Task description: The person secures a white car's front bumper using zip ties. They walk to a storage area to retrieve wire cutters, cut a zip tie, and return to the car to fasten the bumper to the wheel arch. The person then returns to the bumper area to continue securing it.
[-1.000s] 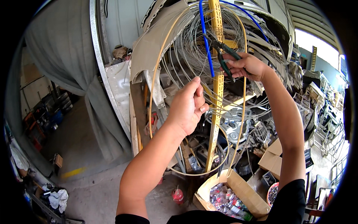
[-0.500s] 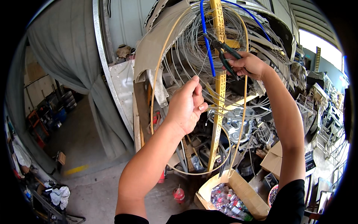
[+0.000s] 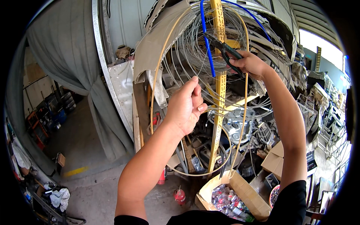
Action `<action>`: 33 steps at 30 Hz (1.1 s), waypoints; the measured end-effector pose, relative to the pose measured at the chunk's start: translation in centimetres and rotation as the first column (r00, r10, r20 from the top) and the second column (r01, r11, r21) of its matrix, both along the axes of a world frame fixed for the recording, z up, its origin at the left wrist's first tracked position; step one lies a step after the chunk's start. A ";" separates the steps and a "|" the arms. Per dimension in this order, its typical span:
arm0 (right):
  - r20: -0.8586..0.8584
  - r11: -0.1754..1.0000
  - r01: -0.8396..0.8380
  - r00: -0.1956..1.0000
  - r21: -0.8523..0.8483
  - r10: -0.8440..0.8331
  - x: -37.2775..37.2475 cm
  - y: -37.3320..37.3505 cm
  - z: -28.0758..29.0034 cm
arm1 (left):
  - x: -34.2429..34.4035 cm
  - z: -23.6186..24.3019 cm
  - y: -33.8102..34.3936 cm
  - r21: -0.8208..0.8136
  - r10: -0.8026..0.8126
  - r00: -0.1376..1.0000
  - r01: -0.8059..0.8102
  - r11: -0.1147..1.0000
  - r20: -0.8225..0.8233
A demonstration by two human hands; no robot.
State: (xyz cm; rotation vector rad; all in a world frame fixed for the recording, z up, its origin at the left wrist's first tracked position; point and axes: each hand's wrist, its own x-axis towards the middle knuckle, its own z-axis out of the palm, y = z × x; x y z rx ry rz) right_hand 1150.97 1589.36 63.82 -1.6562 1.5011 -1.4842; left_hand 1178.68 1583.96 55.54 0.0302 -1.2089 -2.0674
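Note:
My right hand [image 3: 252, 64] is closed around a pair of dark pliers [image 3: 224, 48] with green-edged handles. Their jaws point up and left, beside a hanging blue tube [image 3: 207, 41] and in front of the wire coil. My left hand [image 3: 186, 107] is a closed fist, lower and to the left, thumb upward. Thin wires pass close to its fingers; what it grips, if anything, is hidden. A large tangled coil of grey wire [image 3: 191, 47] hangs on a yellow perforated post [image 3: 218, 88]. A wide loop of yellowish tubing [image 3: 161, 62] hangs around it.
A cardboard box [image 3: 243, 187] of plastic bottles stands below, with a red container [image 3: 180, 195] on the floor to its left. Metal scrap [image 3: 240, 125] lies behind the post. A grey curtain [image 3: 71, 56] hangs at the left; metal frames [image 3: 326, 127] crowd the right.
The plier handles have come closer together in my right hand, and the lower handle has swung up. My left fist has barely moved.

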 end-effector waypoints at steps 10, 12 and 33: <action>-0.163 0.959 0.284 0.946 0.000 -0.280 1.6 -1.3 -1.9 | 0.1 0.4 -0.1 0.016 -0.010 1.000 0.010 1.000 0.015; -0.326 0.851 0.492 0.786 -0.184 -0.525 3.2 -1.5 -2.5 | 0.3 0.6 0.1 0.021 -0.020 1.000 0.020 1.000 0.010; 0.375 0.998 -0.021 0.927 0.064 -0.004 3.1 1.7 -2.4 | 11.5 -9.0 -2.3 -0.051 0.178 0.983 -0.176 0.983 0.047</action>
